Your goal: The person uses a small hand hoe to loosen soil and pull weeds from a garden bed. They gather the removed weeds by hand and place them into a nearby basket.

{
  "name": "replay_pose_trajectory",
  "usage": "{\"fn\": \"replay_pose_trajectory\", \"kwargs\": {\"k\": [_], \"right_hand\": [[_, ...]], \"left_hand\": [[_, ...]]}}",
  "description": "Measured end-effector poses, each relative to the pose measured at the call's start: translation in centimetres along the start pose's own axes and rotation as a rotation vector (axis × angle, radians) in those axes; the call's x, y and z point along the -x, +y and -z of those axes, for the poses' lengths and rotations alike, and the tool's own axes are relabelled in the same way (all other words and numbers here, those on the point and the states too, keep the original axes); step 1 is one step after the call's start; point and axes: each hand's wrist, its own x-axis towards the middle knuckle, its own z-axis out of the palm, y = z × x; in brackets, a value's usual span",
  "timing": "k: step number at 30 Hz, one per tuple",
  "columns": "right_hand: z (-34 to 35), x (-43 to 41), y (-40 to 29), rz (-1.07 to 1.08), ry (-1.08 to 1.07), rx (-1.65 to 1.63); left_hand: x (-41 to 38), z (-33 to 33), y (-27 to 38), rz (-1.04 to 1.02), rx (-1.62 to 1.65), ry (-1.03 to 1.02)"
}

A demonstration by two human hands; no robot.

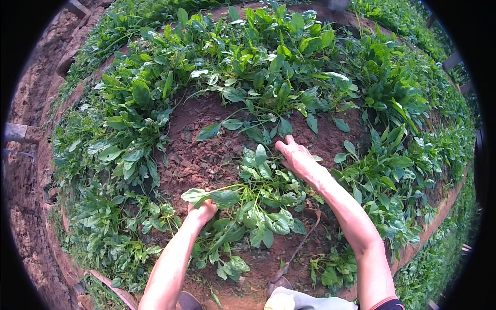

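My left hand point(202, 211) is low on the left, touching broad green leaves point(224, 198) that cover its fingers. Whether it grips their stems is hidden. My right hand point(297, 158) reaches down to the soil, its fingertips among leaves at the edge of the plants ahead. Two of its fingers show apart; the others are curled out of sight. Between my hands sprawls a leafy green plant point(267, 193), some leaves pitted with holes. Below it a hand tool with a thin handle point(304, 242) lies on the soil, its head point(314, 213) partly under leaves.
Loose reddish-brown soil point(197, 155) shows ahead of my left hand. Dense leafy plants point(263, 50) surround it on the far side and both flanks. A dirt path with concrete blocks point(21, 133) runs along the left. My shoe point(279, 283) is by the tool's handle end.
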Motion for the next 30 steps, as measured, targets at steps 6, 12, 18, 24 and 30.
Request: {"fn": "replay_pose_trajectory", "kwargs": {"k": [6,12,18,24,30], "right_hand": [[2.9,0.2,1.9,-0.39,0.262,-0.895],[4.1,-0.8,0.1,-0.042,0.186,-0.475],[-0.2,-7.6,-1.4,-0.016,0.351,0.103],[-2.3,-9.7,-0.4,-0.05,0.263,0.221],[-1.5,-8.6,-1.6,-0.052,0.143,-0.301]], "left_hand": [[0.0,-3.2,-0.6,-0.123,-1.198,0.225],[-1.5,-6.1,-1.6,-0.109,-0.901,0.327],[-2.8,-6.2,-1.5,-0.055,-0.293,0.357],[-5.5,-11.2,-1.9,-0.052,-0.723,0.852],[-5.5,-11.8,-2.8,-0.046,-0.849,0.925]]}}
